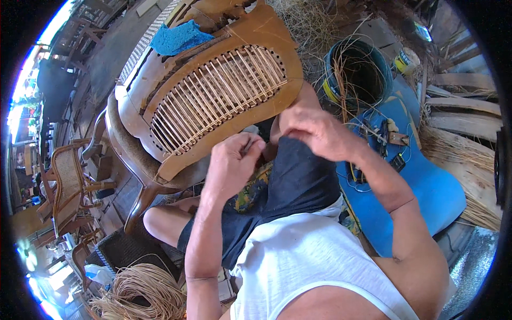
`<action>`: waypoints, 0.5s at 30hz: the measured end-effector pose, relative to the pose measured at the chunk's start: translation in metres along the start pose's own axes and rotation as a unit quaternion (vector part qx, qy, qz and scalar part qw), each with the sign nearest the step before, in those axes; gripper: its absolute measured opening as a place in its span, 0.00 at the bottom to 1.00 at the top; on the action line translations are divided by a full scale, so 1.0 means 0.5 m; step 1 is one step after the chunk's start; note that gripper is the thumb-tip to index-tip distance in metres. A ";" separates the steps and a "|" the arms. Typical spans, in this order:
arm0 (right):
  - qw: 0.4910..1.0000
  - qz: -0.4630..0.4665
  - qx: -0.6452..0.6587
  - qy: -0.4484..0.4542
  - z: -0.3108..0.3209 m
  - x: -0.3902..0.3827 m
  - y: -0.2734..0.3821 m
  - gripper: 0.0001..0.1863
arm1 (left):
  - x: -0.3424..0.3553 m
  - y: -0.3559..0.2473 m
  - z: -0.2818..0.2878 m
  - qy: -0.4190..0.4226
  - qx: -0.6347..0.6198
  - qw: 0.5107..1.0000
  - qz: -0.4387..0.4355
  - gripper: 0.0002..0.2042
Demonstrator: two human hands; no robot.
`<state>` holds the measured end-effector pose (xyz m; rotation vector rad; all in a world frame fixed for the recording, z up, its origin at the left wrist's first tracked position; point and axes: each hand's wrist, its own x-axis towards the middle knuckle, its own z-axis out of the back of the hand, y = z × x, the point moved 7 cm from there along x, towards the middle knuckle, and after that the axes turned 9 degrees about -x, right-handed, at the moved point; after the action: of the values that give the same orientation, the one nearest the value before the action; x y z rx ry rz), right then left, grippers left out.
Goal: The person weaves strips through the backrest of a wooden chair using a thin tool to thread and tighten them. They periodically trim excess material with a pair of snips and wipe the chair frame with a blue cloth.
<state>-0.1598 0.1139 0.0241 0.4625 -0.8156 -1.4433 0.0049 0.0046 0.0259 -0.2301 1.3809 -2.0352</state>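
Bright, even daylight under cover; blown-out glare along left rim. Soft shadows under wooden chair frame (213, 85) and forearms. Strong fisheye bending near edges, black vignette in corners. Slight motion blur on left hand (232, 162) and right hand (314, 130); centre otherwise sharp, rim detail smeared.

We find one labelled thing, a small round tin (406, 60) with a yellow and white label, standing well beyond and to the right of our hands, just beside the blue bucket (358, 74).
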 end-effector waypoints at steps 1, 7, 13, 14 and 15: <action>0.999 -0.008 -0.044 0.000 0.023 -0.002 -0.028 0.05 | 0.002 0.004 0.021 -0.007 0.085 0.996 -0.018 0.14; 0.949 -0.180 -0.250 -0.070 0.185 -0.014 -0.202 0.04 | 0.036 0.029 0.107 -0.075 0.102 0.992 0.018 0.15; 0.939 -0.093 -0.301 -0.138 0.211 0.097 -0.159 0.07 | 0.129 -0.044 0.071 -0.055 0.126 0.990 0.013 0.15; 0.960 -0.033 -0.248 -0.127 0.183 0.125 -0.137 0.07 | 0.141 -0.041 0.066 -0.056 0.127 0.990 0.015 0.15; 0.974 0.029 -0.195 -0.109 0.161 0.143 -0.105 0.06 | 0.154 -0.047 0.054 -0.055 0.164 0.985 -0.023 0.15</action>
<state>-0.2588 0.0537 0.0544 -0.0194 -0.6876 -1.5720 -0.0510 -0.0572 0.0418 -0.2260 0.9639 -2.2148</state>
